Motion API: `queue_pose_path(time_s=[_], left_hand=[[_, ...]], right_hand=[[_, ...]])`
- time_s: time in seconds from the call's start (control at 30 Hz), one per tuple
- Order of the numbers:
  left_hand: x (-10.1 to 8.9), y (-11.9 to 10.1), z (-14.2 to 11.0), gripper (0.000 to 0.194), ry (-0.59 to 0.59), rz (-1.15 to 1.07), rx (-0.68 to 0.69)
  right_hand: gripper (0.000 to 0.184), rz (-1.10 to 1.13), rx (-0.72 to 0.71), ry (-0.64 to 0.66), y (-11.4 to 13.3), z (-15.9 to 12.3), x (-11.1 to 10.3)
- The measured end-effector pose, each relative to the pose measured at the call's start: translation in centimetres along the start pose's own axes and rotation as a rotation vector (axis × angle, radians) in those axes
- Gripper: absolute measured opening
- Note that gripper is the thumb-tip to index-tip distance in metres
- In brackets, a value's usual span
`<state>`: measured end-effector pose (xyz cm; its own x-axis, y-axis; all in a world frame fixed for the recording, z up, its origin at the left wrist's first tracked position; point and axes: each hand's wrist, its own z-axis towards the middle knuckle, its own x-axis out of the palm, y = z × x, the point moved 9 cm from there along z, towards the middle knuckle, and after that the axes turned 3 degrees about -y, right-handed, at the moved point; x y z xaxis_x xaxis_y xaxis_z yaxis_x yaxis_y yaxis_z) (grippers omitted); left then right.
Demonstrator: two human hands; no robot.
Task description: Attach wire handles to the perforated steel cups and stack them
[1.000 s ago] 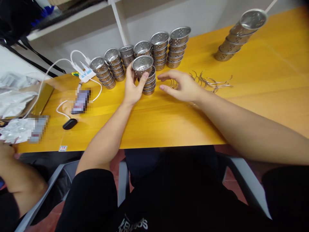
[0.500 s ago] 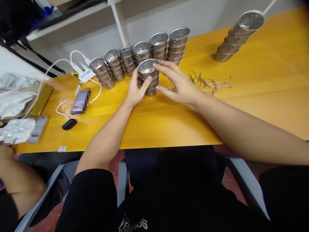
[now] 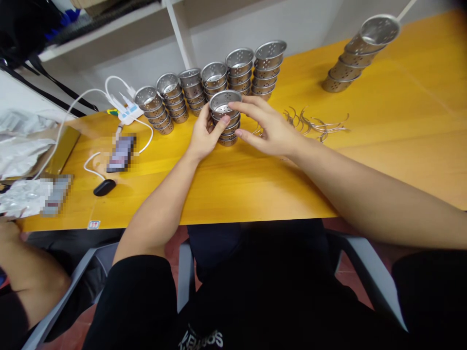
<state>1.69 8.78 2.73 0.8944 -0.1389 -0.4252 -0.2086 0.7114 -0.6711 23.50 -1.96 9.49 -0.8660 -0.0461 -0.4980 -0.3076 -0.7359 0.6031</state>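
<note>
A stack of perforated metal cups (image 3: 226,113) stands upright on the yellow table (image 3: 255,194). My left hand (image 3: 207,133) wraps round its left side, thumb across the front, and grips it. At the stack's right side is my right hand (image 3: 268,126), fingers apart; its fingertips reach the top rim and the thumb lies close to the lower cups. Behind them several more cup stacks (image 3: 215,75) form a row. Thin curved metal wires (image 3: 314,124) lie loose to the right of my right hand, partly hidden by it.
A leaning cup stack (image 3: 350,61) stands at the far right. To the left are a power strip (image 3: 130,113) with white cables, a blurred phone (image 3: 121,153) and a black oval device (image 3: 104,187). Plastic bags (image 3: 22,150) lie farther left, near another person's arm (image 3: 32,272).
My right fingertips have shifted slightly at the top rim of the stack. My left hand keeps its grip, and the stack stays nearly in place.
</note>
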Motion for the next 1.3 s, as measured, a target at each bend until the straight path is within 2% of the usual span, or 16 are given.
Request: queue_pose_path(time_s=[0.07,0.2,0.27,0.37,0.5,0.57,0.73,0.93,1.13,1.23,1.3], left_hand=[[0.2,0.3,0.0,0.099,0.012,0.015,-0.004],[0.9,0.5,-0.4,0.103,0.028,0.03,-0.011],[1.2,0.2,-0.9,0.113,0.041,0.042,-0.019],[1.4,-0.3,-1.7,0.131,0.1,0.077,-0.046],[1.4,-0.4,-2.4,0.136,0.175,0.074,-0.109],[1.7,-0.1,-2.5,0.139,0.195,0.047,-0.136],[3.0,0.6,-2.7,0.134,0.217,-0.065,-0.118],[3.3,-0.1,-2.7,0.113,0.194,-0.105,-0.057],[3.1,-1.5,-2.4,0.105,0.163,-0.015,-0.065],[2.6,-2.9,-2.4,0.101,0.162,0.034,-0.069],[2.2,-3.4,-2.5,0.102,0.16,0.039,-0.088]], right_hand=[[0.103,0.011,0.012,0.003,-0.2,0.0,0.3],[0.139,0.099,0.077,-0.044,-2.2,-0.1,0.8],[0.152,0.142,0.109,-0.053,-3.6,-0.3,1.3],[0.161,0.207,0.152,-0.024,-5.6,-0.7,2.2],[0.172,0.234,0.214,0.023,-7.3,-1.1,3.0],[0.171,0.214,0.223,0.041,-7.5,-1.2,3.2],[0.152,0.197,0.177,0.048,-6.6,-1.1,3.3],[0.148,0.276,0.159,0.02,-7.3,-0.6,3.4],[0.132,0.307,0.155,-0.034,-7.5,-0.4,2.8],[0.128,0.282,0.161,-0.086,-7.5,-0.2,1.6],[0.123,0.256,0.171,-0.152,-8.0,-0.1,-0.3]])
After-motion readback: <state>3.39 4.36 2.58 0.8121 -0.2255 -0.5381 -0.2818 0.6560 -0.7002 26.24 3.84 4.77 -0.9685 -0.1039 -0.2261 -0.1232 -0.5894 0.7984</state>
